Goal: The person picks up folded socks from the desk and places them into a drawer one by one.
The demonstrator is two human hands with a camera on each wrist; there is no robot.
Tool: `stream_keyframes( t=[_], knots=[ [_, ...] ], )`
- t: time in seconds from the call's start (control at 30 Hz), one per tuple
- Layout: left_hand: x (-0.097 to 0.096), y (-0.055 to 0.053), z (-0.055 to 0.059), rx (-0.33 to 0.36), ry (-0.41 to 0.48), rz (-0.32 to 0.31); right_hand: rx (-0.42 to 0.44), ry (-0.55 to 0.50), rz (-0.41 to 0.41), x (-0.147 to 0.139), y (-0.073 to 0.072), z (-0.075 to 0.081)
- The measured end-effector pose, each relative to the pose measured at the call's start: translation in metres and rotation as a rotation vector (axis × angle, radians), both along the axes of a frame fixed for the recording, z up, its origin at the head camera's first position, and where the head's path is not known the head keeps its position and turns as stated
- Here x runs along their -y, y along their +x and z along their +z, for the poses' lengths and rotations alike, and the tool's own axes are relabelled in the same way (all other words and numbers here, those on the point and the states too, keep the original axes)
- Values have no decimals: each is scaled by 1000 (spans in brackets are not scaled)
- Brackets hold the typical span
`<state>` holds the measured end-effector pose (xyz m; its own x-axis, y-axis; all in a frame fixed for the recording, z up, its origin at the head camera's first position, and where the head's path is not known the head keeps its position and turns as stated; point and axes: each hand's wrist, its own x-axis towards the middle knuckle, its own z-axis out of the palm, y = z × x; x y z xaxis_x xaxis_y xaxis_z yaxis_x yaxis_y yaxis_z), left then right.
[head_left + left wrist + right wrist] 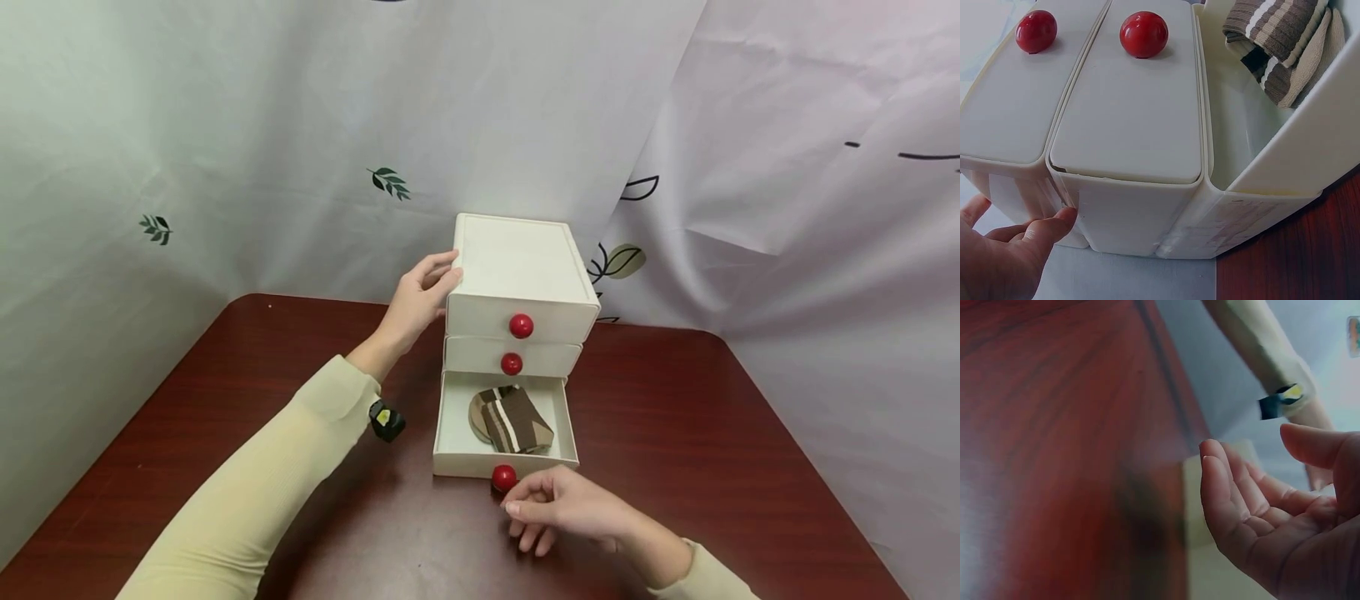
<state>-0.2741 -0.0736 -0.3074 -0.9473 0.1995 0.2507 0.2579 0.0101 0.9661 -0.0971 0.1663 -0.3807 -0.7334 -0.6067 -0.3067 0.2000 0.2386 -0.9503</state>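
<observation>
A white three-drawer cabinet [525,258] stands on the table, its bottom drawer [457,408] pulled out. Inside that drawer lies a folded pair of brown striped socks [517,421], also seen in the left wrist view as socks [1279,37] with white and tan bands. My left hand [420,300] rests against the cabinet's left side near the top, fingertips touching the wall. Just in front of the bottom drawer's red knob [504,477] is my right hand [562,504], fingers loosely bent and holding nothing. In the right wrist view, the palm of this hand [1279,525] is bare.
Two more red knobs mark the closed upper drawers: the top knob [521,326] and the middle knob [512,363]. The dark red wooden table [675,467] spreads around the cabinet. A pale cloth [300,125] with leaf prints hangs behind it.
</observation>
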Motion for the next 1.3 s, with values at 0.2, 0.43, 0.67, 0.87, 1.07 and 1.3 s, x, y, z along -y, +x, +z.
stream_keyframes(
  t=[0.2, 0.43, 0.67, 0.87, 1.07, 1.3],
  knots=[
    [-1, -1, -1, 8, -5, 2, 69, 51, -75, 1, 3, -24],
    [-1, -2, 0, 13, -9, 1, 145, -28, -173, 7, -3, -36],
    [-2, -1, 3, 21, -11, -28, 166, -98, -226, 13, -8, -39],
    [-1, -1, 4, -16, -47, -66, 157, -108, -237, 17, -11, -37],
    [0, -1, 5, -4, -68, -56, 160, -109, -251, 18, -21, -38],
    [0, 1, 5, 18, -59, -61, 155, -94, -265, 15, -38, -37]
  ],
)
